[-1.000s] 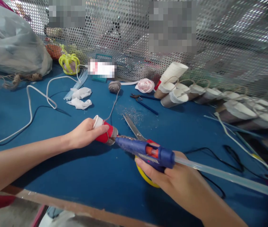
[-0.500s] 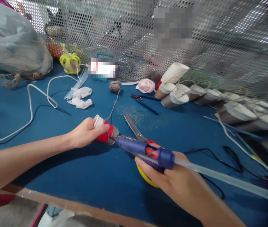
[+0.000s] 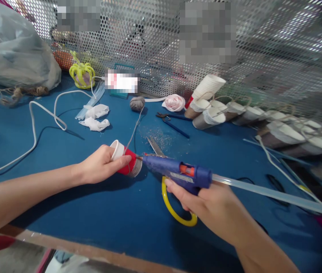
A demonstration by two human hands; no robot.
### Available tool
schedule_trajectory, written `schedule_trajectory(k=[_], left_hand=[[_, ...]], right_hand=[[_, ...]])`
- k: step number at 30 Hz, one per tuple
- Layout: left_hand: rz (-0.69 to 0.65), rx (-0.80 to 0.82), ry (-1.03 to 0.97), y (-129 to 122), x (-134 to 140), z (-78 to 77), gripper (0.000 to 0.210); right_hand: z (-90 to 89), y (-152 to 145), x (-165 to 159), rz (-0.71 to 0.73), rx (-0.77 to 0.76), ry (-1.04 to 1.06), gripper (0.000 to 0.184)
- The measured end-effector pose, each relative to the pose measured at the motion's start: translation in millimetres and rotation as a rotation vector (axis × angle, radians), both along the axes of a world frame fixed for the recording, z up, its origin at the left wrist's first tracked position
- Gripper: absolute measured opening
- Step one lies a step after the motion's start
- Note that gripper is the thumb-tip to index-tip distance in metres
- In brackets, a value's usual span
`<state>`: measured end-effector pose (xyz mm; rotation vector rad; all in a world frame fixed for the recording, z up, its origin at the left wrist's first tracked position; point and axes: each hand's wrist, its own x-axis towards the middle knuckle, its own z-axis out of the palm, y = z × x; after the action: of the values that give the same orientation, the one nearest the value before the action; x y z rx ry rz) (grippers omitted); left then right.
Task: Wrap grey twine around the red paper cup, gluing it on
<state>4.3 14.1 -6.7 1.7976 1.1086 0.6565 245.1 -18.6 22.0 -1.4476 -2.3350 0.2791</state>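
- Head view: left of the scissors [image 3: 172,212], the left hand [image 3: 99,165] had fingers clamped on a red cup [image 3: 134,163].
- Above the scissors, the right hand [image 3: 206,199] had fingers wrapped around a glue gun [image 3: 163,167].
- Steadiness mattered, I judged, with fingers clear of the nozzle [image 3: 139,157].

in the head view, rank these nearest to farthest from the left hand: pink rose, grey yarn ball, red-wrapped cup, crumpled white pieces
1. Red-wrapped cup: held in the left hand.
2. Crumpled white pieces: on the table, just beyond the hand.
3. Grey yarn ball: farther back, to the right.
4. Pink rose: also at the back, right of the yarn ball.
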Motion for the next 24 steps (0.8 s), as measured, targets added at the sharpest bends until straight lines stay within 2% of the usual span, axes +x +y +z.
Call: schedule_trajectory(k=[8, 15, 20, 24], left_hand=[[0.027, -0.028, -0.023, 2, 0, -2.5, 0.042], [0.040, -0.182, -0.185, 4, 3, -1.7, 0.038], [0.015, -0.096, -0.123, 3, 0, -4.3, 0.040], [-0.024, 0.061, 0.015, 1, -2, -5.3, 0.039]], right_hand=[[5.6, -4, -3, 0.032, -0.002, -0.018, 0.044], [12.2, -11, -7, 0.073, -0.002, 0.001, 0.021], [9.8, -10, -3, 0.023, -0.093, 0.010, 0.028], [11.0, -3, -4, -0.106, -0.276, 0.084, 0.035]])
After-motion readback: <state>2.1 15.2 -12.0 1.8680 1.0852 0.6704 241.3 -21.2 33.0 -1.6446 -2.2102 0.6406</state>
